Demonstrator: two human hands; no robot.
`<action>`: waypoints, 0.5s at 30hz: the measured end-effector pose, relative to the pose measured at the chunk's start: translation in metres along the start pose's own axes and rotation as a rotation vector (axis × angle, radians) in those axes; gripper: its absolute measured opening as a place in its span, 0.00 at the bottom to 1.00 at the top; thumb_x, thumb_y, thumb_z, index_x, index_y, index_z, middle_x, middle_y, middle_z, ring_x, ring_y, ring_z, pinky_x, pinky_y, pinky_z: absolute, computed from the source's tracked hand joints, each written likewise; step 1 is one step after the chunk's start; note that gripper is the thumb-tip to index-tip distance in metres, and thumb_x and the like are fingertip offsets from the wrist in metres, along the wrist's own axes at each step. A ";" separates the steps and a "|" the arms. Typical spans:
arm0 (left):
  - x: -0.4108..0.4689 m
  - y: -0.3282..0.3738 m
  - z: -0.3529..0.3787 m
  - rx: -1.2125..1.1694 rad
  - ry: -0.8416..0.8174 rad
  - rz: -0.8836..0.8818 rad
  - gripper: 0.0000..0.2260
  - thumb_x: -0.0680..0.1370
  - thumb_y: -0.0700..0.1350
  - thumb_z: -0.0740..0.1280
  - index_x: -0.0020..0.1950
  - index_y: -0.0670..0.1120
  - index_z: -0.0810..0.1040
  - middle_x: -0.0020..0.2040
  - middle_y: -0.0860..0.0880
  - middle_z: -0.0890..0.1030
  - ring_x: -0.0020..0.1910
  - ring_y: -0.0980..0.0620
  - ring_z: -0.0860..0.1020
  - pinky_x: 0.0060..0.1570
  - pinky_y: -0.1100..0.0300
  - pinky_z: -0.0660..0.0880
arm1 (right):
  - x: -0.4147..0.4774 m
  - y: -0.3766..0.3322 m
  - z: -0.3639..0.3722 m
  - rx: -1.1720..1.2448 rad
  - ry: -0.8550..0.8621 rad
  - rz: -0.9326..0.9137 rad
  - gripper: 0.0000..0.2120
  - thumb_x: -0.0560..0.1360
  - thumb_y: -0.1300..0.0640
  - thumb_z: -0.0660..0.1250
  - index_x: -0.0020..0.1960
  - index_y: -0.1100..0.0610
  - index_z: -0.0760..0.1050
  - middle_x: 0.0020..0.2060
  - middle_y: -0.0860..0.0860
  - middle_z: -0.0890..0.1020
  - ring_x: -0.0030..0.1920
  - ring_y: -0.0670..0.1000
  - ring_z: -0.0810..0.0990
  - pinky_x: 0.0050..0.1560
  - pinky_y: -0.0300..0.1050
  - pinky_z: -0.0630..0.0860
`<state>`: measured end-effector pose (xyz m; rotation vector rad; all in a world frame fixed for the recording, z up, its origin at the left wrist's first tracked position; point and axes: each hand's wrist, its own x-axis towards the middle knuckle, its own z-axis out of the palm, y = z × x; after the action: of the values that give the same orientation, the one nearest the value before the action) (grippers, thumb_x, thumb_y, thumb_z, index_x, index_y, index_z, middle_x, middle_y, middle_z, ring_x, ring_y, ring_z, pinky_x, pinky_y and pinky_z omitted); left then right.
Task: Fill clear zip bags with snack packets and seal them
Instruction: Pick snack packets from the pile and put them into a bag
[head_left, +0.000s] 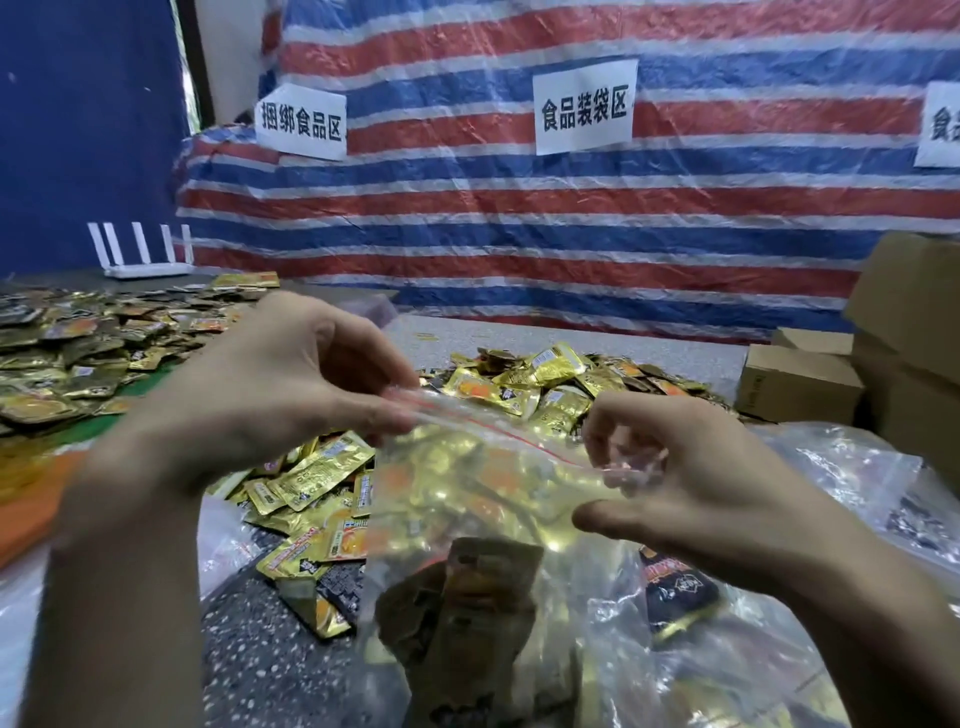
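Bag (467, 499) of packets (483, 587) (red zip strip (519, 434)), left hand (280, 379) fingers pinching its top edge, right hand (675, 467) fingers pinching the other end, pile (550, 379) behind.

- I logged a striped tarp (519, 208), red, white and blue, across the back wall under a clear plastic sheet (727, 62).
- It carried white paper notices: left sign (301, 120), middle sign (585, 106), and right sign (940, 124), cut by the frame edge.
- A blue panel (78, 130) stood far left.
- A white router (145, 260) sat at its foot, antennas upright.
- Cardboard boxes (800, 384) were stacked at right.
- The work surface (249, 649) looked grey and speckled.
- Light was even, with glare on the plastic.
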<state>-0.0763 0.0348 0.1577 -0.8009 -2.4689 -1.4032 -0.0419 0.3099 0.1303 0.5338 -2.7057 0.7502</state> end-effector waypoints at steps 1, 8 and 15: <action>0.001 -0.002 -0.001 0.006 -0.012 -0.038 0.14 0.57 0.45 0.78 0.41 0.45 0.86 0.38 0.45 0.86 0.36 0.49 0.85 0.35 0.66 0.79 | 0.000 0.001 0.000 0.015 -0.001 -0.004 0.15 0.62 0.50 0.79 0.40 0.45 0.73 0.30 0.45 0.75 0.33 0.44 0.73 0.38 0.53 0.75; -0.003 -0.004 -0.008 0.094 -0.097 -0.132 0.12 0.59 0.52 0.78 0.39 0.51 0.87 0.35 0.47 0.86 0.33 0.51 0.83 0.32 0.65 0.78 | -0.002 0.001 -0.001 0.126 -0.036 -0.073 0.11 0.67 0.56 0.79 0.41 0.46 0.78 0.32 0.46 0.79 0.35 0.47 0.79 0.39 0.55 0.79; -0.003 -0.017 -0.019 0.182 -0.055 -0.233 0.17 0.61 0.63 0.77 0.36 0.51 0.86 0.33 0.46 0.84 0.31 0.50 0.83 0.40 0.39 0.80 | -0.005 -0.005 -0.009 0.273 -0.045 -0.120 0.11 0.73 0.66 0.73 0.44 0.50 0.86 0.39 0.44 0.86 0.42 0.46 0.84 0.45 0.45 0.81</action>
<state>-0.0848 0.0109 0.1536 -0.5361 -2.7571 -1.2134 -0.0342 0.3122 0.1380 0.7760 -2.5972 1.0934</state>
